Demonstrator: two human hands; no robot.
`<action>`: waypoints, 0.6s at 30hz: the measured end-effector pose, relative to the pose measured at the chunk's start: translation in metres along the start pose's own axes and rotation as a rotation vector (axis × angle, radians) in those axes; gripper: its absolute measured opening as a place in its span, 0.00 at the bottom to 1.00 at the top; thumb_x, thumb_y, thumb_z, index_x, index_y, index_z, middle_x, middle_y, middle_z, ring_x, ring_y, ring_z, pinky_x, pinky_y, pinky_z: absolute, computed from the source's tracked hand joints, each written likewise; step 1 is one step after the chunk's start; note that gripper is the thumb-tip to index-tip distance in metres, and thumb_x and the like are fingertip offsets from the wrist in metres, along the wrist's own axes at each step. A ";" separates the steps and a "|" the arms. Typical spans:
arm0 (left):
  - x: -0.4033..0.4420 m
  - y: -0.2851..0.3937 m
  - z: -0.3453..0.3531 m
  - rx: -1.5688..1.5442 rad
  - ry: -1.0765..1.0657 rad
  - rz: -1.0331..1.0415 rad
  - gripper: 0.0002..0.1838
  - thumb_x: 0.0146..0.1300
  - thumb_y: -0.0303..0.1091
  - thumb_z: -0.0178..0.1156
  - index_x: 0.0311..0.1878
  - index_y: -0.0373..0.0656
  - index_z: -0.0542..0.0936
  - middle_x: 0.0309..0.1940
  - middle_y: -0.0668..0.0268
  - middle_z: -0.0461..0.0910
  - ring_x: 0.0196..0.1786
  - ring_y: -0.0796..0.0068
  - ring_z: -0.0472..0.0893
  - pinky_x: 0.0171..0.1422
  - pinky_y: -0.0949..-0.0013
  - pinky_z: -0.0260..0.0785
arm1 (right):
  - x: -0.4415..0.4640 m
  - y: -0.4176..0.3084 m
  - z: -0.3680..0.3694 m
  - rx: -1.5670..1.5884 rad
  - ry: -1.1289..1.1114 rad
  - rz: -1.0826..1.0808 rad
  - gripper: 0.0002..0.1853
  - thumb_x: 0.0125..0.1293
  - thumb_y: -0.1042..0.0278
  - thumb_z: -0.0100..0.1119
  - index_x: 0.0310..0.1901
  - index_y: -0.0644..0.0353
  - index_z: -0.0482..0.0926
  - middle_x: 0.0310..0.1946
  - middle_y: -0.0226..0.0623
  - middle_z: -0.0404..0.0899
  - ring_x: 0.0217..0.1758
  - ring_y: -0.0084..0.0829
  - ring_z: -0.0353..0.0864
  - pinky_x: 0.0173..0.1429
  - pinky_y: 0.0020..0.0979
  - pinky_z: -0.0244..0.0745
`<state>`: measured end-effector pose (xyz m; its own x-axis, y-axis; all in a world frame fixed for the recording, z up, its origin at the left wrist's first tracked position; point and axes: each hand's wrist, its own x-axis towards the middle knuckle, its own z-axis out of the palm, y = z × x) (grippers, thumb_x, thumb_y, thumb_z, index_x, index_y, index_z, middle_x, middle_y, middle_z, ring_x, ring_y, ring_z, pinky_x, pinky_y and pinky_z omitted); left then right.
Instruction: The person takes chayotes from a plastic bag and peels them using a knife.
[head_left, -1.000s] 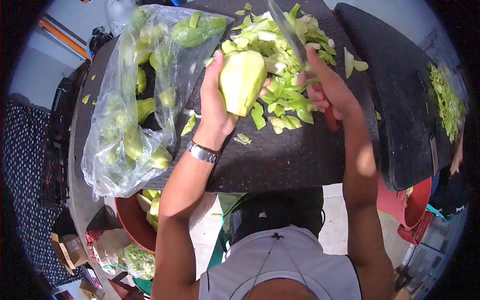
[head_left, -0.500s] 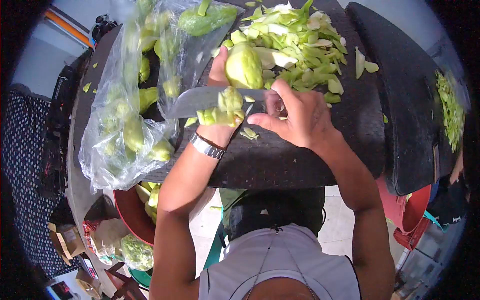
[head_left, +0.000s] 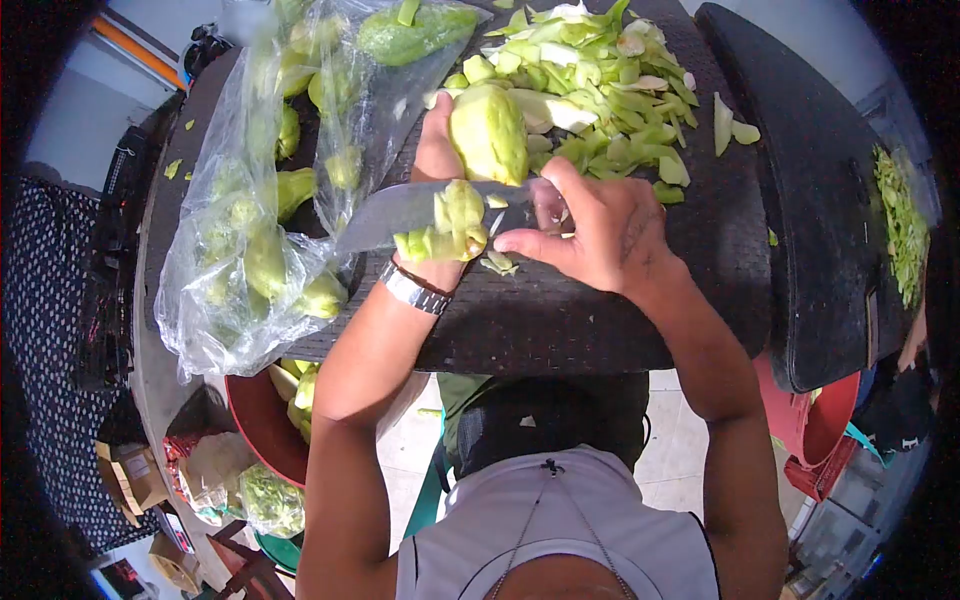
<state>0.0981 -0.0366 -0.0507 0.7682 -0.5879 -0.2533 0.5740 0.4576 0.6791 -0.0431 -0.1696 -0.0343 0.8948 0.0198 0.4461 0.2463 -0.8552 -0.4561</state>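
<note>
A pale green chayote (head_left: 488, 135), partly peeled, is held up in my left hand (head_left: 436, 148), whose fingers wrap round its left side; the blade hides part of the palm. My right hand (head_left: 610, 228) is closed on a wide-bladed knife (head_left: 380, 217), its handle mostly covered by the fingers. The blade points left, just below the chayote and across the front of my left hand. Green peel pieces (head_left: 455, 222) cling to the flat of the blade. A small scrap of peel (head_left: 499, 263) is on the dark board under the knife.
Beyond the chayote lies a heap of peelings (head_left: 600, 90). A clear plastic bag (head_left: 215, 290) of chayotes covers the left side of the dark table (head_left: 560, 335). A black stool-like surface (head_left: 810, 200) stands right. Below left is a red tub (head_left: 262, 430) holding chayotes.
The knife and the peel on it have shifted slightly downward. More of the chayote's surface looks pale. Both hands keep their holds.
</note>
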 end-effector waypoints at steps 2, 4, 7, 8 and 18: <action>-0.007 -0.003 0.001 -0.052 -0.034 0.059 0.30 0.81 0.59 0.43 0.59 0.39 0.79 0.46 0.57 0.87 0.45 0.62 0.87 0.50 0.58 0.82 | 0.002 0.006 -0.002 -0.009 0.004 0.044 0.32 0.57 0.33 0.74 0.37 0.56 0.74 0.22 0.30 0.82 0.23 0.40 0.86 0.30 0.41 0.80; -0.014 -0.005 0.003 -0.067 -0.061 0.093 0.29 0.80 0.59 0.46 0.59 0.41 0.80 0.46 0.58 0.87 0.46 0.63 0.87 0.52 0.59 0.82 | 0.005 0.017 -0.006 0.012 0.008 0.135 0.31 0.57 0.33 0.75 0.36 0.56 0.74 0.22 0.30 0.82 0.23 0.39 0.86 0.30 0.40 0.80; -0.022 -0.004 0.011 -0.066 -0.092 0.097 0.28 0.80 0.59 0.48 0.59 0.41 0.79 0.46 0.60 0.86 0.48 0.64 0.86 0.55 0.60 0.81 | 0.004 0.016 -0.009 0.002 0.018 0.056 0.26 0.58 0.43 0.78 0.37 0.56 0.75 0.22 0.29 0.81 0.23 0.33 0.84 0.30 0.36 0.78; -0.021 -0.002 0.015 -0.058 -0.086 0.092 0.28 0.80 0.59 0.48 0.59 0.41 0.78 0.46 0.60 0.85 0.48 0.64 0.86 0.55 0.59 0.81 | 0.003 0.013 -0.008 0.015 0.038 0.001 0.24 0.58 0.48 0.79 0.37 0.57 0.76 0.22 0.28 0.80 0.23 0.31 0.83 0.30 0.33 0.78; -0.009 -0.013 0.003 0.031 -0.171 0.159 0.26 0.79 0.60 0.50 0.59 0.44 0.74 0.48 0.62 0.83 0.47 0.70 0.85 0.52 0.62 0.81 | 0.005 0.009 -0.008 0.060 0.019 -0.036 0.24 0.58 0.49 0.79 0.36 0.58 0.75 0.21 0.29 0.80 0.23 0.31 0.84 0.30 0.32 0.77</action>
<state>0.0828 -0.0394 -0.0548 0.7874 -0.6160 -0.0232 0.4389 0.5338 0.7228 -0.0397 -0.1818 -0.0303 0.8778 0.0393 0.4774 0.3002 -0.8218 -0.4843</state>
